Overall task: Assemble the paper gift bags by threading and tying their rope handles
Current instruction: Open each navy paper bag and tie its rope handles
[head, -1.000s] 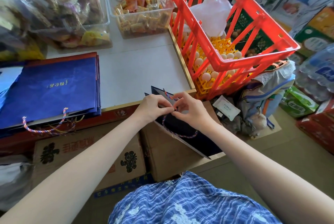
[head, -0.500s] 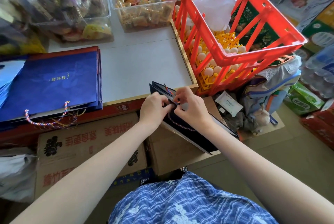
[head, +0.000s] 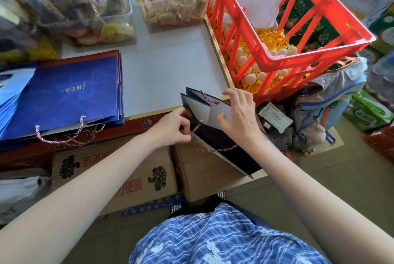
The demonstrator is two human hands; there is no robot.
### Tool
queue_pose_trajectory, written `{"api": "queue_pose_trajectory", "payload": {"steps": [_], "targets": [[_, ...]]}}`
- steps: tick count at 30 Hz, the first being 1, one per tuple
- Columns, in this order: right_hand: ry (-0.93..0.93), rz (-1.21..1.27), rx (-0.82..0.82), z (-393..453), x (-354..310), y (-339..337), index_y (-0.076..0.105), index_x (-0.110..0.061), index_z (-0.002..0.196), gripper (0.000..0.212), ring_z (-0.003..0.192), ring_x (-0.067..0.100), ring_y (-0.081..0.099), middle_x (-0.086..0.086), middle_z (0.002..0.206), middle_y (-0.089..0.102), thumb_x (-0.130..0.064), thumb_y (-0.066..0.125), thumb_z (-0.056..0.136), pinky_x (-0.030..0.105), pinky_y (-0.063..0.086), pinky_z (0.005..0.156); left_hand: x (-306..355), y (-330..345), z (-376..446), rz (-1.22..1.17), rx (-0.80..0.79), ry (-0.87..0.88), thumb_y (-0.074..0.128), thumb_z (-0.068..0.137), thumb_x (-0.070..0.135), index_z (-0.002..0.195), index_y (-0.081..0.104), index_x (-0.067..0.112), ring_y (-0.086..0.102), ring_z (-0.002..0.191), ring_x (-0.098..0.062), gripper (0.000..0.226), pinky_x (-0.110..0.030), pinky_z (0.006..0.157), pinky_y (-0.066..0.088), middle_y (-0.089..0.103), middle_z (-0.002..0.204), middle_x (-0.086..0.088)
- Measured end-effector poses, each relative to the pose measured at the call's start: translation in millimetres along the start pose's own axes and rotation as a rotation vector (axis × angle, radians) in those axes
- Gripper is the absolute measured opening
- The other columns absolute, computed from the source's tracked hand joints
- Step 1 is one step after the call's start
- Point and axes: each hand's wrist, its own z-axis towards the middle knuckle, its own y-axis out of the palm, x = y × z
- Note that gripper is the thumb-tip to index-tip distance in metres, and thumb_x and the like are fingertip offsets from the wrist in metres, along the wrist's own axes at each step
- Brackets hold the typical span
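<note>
A dark blue paper gift bag [head: 226, 146] stands at the table's front edge with its mouth spread and its white lining showing. My left hand [head: 170, 128] pinches the multicoloured rope handle [head: 197, 128] where it passes through the near wall. My right hand [head: 239, 114] reaches into the mouth and presses the white inner wall. The rope loops below the bag's face. A second rope end [head: 205, 97] pokes from the far wall. A stack of flat blue bags [head: 64, 97] with a rope handle [head: 61, 140] lies on the left.
A red plastic crate [head: 298, 35] holding egg trays stands right of the white table [head: 170, 71]. Clear tubs of snacks [head: 172, 1] sit at the back. Cardboard boxes [head: 119, 176] are stacked under the table edge, and packaged goods crowd the floor at right.
My hands have separated. The bag's mouth is wider, my right hand has moved inside it, and my left hand has drawn the rope outward to the left.
</note>
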Motion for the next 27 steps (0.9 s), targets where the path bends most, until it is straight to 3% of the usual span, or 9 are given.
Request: {"api": "queue_pose_trajectory", "payload": {"steps": [4,7,9,12,15,17,20,24,27], "targets": [[0.004,-0.037,-0.089,2.1,-1.3,5.9,0.053,-0.005,0.119,0.043,0.109,0.034,0.045,0.013,0.118,0.052,0.000,0.052,0.076,0.041,0.034,0.089,-12.6,-6.4,-0.8,-0.026,-0.080,0.078,0.069,0.077,0.007,0.069,0.064,0.005,0.021,0.139,-0.012,0.010,0.000,0.094,0.010,0.041,0.143,-0.001],[-0.072,-0.052,-0.104,2.6,-0.7,8.5,0.059,-0.007,0.113,0.036,0.108,0.034,0.044,0.011,0.115,0.056,0.000,0.053,0.078,0.039,0.033,0.080,-27.9,-5.9,1.2,-0.005,-0.165,0.073,0.072,0.077,0.015,0.067,0.065,0.008,0.005,0.144,-0.011,0.013,-0.025,0.115,0.008,0.043,0.139,0.007],[-0.073,-0.054,-0.125,2.8,-1.2,8.9,0.060,-0.008,0.111,0.031,0.108,0.033,0.045,0.008,0.111,0.060,-0.002,0.053,0.082,0.039,0.034,0.080,-33.2,-4.6,3.4,-0.014,-0.149,0.054,0.073,0.076,0.020,0.066,0.066,0.017,0.017,0.142,-0.013,0.013,-0.035,0.116,0.017,0.051,0.131,0.004],[-0.067,-0.053,-0.166,5.1,-4.0,6.8,0.057,-0.009,0.115,0.030,0.108,0.029,0.045,0.005,0.113,0.062,-0.003,0.052,0.086,0.043,0.039,0.085,-21.1,-10.8,5.0,-0.149,-0.027,0.021,0.073,0.078,0.029,0.070,0.068,0.023,0.053,0.106,-0.008,0.011,-0.015,0.092,0.036,0.061,0.107,0.003],[-0.065,-0.052,-0.177,9.1,-5.8,4.3,0.056,-0.009,0.120,0.032,0.106,0.028,0.046,0.005,0.109,0.063,-0.004,0.053,0.088,0.043,0.041,0.088,-6.0,-20.8,16.9,-0.210,0.395,0.032,0.067,0.084,0.028,0.081,0.067,0.016,0.055,0.075,-0.009,0.012,-0.018,0.070,0.038,0.061,0.095,-0.002],[-0.108,-0.101,-0.180,12.1,-9.5,2.7,0.060,-0.007,0.117,0.029,0.099,0.031,0.049,0.008,0.104,0.063,-0.004,0.056,0.088,0.042,0.044,0.084,3.6,-26.4,25.1,-0.158,0.478,0.131,0.058,0.088,0.031,0.096,0.066,0.015,0.056,0.088,-0.016,0.020,-0.026,0.080,0.040,0.059,0.103,-0.004],[-0.258,-0.235,-0.152,13.8,-13.8,4.6,0.070,-0.003,0.093,0.027,0.071,0.035,0.055,0.012,0.079,0.062,0.006,0.073,0.068,0.041,0.051,0.062,10.3,-18.6,39.0,0.121,0.283,0.250,0.045,0.091,0.036,0.116,0.061,0.018,0.048,0.112,-0.022,0.035,-0.039,0.098,0.038,0.058,0.119,-0.001],[-0.246,-0.341,-0.148,26.5,-12.4,8.4,0.068,-0.003,0.066,0.025,0.061,0.033,0.054,0.013,0.065,0.052,0.008,0.081,0.048,0.034,0.048,0.047,4.3,-4.5,41.2,0.150,0.371,0.272,0.048,0.095,0.018,0.101,0.065,0.008,0.053,0.100,-0.028,0.021,-0.032,0.087,0.037,0.064,0.102,-0.008],[-0.223,-0.365,-0.154,35.5,-8.8,11.4,0.062,-0.002,0.057,0.022,0.061,0.031,0.055,0.013,0.062,0.050,-0.001,0.083,0.053,0.031,0.041,0.046,6.3,-6.2,35.0,0.196,0.378,0.203,0.047,0.094,0.019,0.098,0.067,0.012,0.056,0.097,-0.025,0.021,-0.030,0.082,0.032,0.068,0.098,-0.004]]}}
